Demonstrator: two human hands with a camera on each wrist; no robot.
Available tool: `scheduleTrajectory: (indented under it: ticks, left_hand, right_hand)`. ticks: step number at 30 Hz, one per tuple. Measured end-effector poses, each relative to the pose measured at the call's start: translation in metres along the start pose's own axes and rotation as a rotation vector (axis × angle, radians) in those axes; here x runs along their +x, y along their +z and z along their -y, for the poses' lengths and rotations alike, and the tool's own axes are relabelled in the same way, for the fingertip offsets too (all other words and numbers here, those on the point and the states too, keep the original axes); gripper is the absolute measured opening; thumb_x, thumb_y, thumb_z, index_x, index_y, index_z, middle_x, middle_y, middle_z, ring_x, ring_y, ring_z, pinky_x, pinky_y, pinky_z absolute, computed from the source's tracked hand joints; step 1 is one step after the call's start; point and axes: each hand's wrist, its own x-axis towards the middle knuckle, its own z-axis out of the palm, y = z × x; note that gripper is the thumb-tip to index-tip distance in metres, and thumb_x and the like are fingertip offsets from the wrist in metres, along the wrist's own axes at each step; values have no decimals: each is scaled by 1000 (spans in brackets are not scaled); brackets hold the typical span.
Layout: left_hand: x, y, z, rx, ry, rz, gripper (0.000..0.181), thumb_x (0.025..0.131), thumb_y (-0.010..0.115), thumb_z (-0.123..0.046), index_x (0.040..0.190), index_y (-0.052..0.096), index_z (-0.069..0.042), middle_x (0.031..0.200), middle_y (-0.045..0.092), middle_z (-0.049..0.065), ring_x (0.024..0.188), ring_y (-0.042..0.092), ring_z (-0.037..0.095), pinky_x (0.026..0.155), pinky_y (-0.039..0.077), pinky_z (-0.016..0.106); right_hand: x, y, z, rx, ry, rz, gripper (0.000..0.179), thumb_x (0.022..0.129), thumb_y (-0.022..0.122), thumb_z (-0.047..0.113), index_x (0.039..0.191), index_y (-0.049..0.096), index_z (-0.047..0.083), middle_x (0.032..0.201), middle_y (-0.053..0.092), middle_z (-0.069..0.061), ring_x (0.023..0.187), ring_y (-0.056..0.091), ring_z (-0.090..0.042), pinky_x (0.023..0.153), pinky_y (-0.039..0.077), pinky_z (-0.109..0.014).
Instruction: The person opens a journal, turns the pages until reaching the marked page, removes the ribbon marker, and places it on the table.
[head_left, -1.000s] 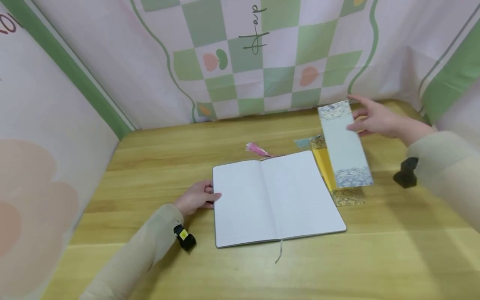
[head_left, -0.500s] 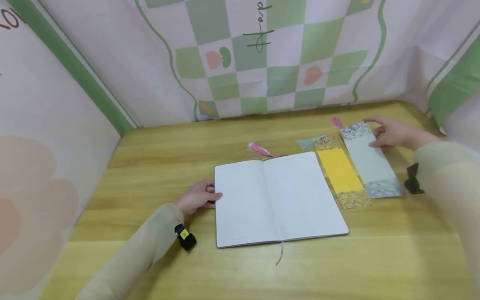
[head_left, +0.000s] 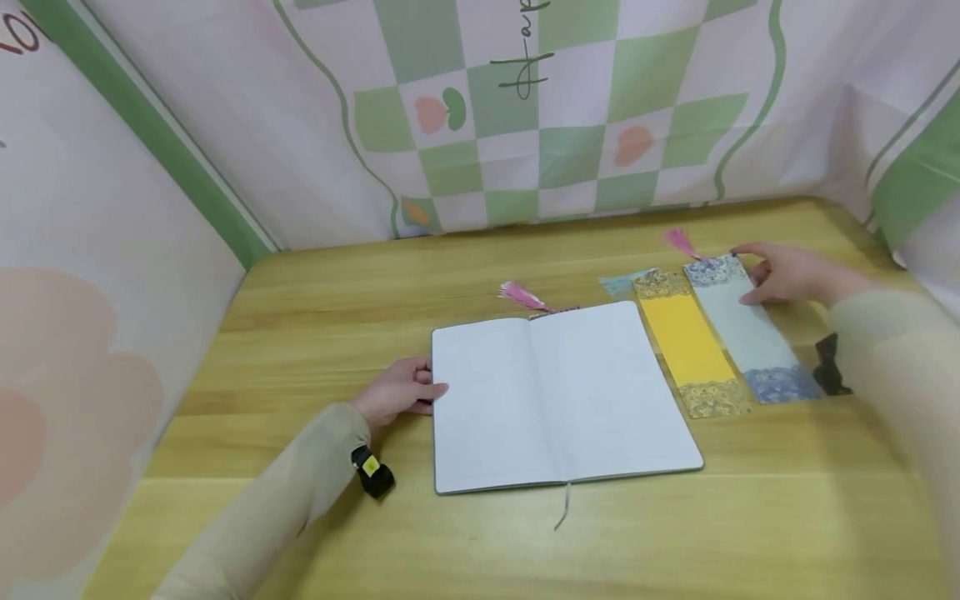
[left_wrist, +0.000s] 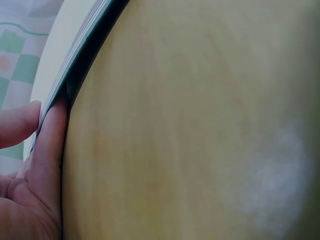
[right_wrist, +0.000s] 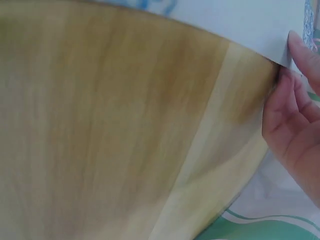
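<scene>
An open notebook with blank white pages lies on the wooden table. At its left edge my left hand pinches it, thumb on the page side and a finger under the cover, as the left wrist view shows. Over on the right, my right hand holds a pale blue bookmark by its right edge, thumb on top and fingers at the underside. This bookmark has blue patterned ends and a pink tassel. Between it and the notebook lies a yellow bookmark with a light blue tassel.
Another pink tassel sticks out behind the notebook's top edge, with whatever it belongs to mostly hidden. A grey ribbon hangs from the notebook's bottom edge. Patterned cloth rises behind the wooden table.
My right hand has carried the pale blue bookmark right and down, from above the yellow one to the table beside it. My left hand has kept its grip on the notebook.
</scene>
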Motion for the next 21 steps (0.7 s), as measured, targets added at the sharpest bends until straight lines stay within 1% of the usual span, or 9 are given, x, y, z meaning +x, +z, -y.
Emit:
scheduleTrajectory:
  ticks: [1, 4, 6, 8, 10, 12, 15, 18, 21]
  left_hand:
    - [0, 0, -1, -1, -3, -2, 17, 93, 58, -6, 106, 48, -1, 71, 43, -2, 72, 52, 10, 63, 52, 20]
    - [0, -1, -2, -7, -13, -14, 19, 93, 59, -6, 108, 49, 0, 72, 44, -1, 72, 52, 10, 63, 52, 20]
    - [0, -1, -2, -2, -17, -20, 20, 93, 59, -6, 109, 49, 0, 74, 45, -1, 73, 53, 11, 64, 53, 21]
    - [0, -1, -1, 8, -18, -18, 20, 93, 59, -7, 109, 50, -1, 75, 47, 0, 74, 53, 12, 66, 54, 22]
    - [0, -1, -1, 16, -16, -8, 17, 93, 59, -8, 106, 50, -1, 76, 46, 0, 75, 54, 12, 67, 54, 23]
    - [0, 0, 0, 16, -14, -2, 15, 93, 60, -8, 102, 49, -2, 75, 45, 0, 75, 53, 12, 67, 54, 23]
    - [0, 0, 1, 11, -8, -2, 15, 93, 60, -8, 99, 47, -3, 73, 42, 0, 74, 52, 12, 65, 53, 22]
    - [-1, 0, 1, 9, -6, -8, 15, 93, 60, -8, 99, 47, -3, 73, 41, 0, 72, 51, 12, 63, 52, 21]
    - [-2, 0, -1, 12, -10, -12, 15, 93, 60, -8, 99, 47, -3, 73, 41, -1, 73, 51, 12, 63, 52, 21]
  right_hand:
    - [0, 0, 0, -19, -3, -11, 87, 73, 78, 11, 138, 24, -13, 87, 60, -17, 70, 54, -22, 67, 46, -35]
    - [-1, -1, 2, -48, -24, -45, 87, 72, 79, 12, 136, 26, -14, 90, 60, -21, 77, 56, -30, 76, 47, -49]
    - [-2, -1, 4, -56, -27, -62, 88, 72, 79, 12, 136, 26, -14, 94, 59, -26, 85, 57, -38, 82, 45, -57]
    - [-4, -1, 8, -52, -26, -80, 88, 72, 79, 13, 137, 25, -14, 103, 55, -34, 94, 54, -47, 87, 40, -64]
    - [-6, 1, 17, -33, -29, -107, 85, 76, 76, 13, 138, 25, -14, 109, 51, -38, 99, 52, -51, 88, 39, -65]
    - [-7, 6, 31, -17, -51, -153, 78, 80, 73, 13, 138, 28, -13, 112, 51, -38, 100, 53, -51, 86, 43, -62]
    - [-9, 20, 64, 32, -152, -186, 61, 85, 69, 12, 132, 40, -12, 110, 55, -33, 98, 56, -46, 85, 47, -57]
    - [-13, 38, 101, 53, -273, -150, 53, 86, 70, 17, 126, 49, -10, 112, 58, -27, 101, 56, -40, 88, 48, -55]
    - [-15, 55, 131, 21, -356, -88, 61, 82, 74, 29, 128, 51, -5, 121, 55, -24, 111, 51, -40, 93, 43, -57]
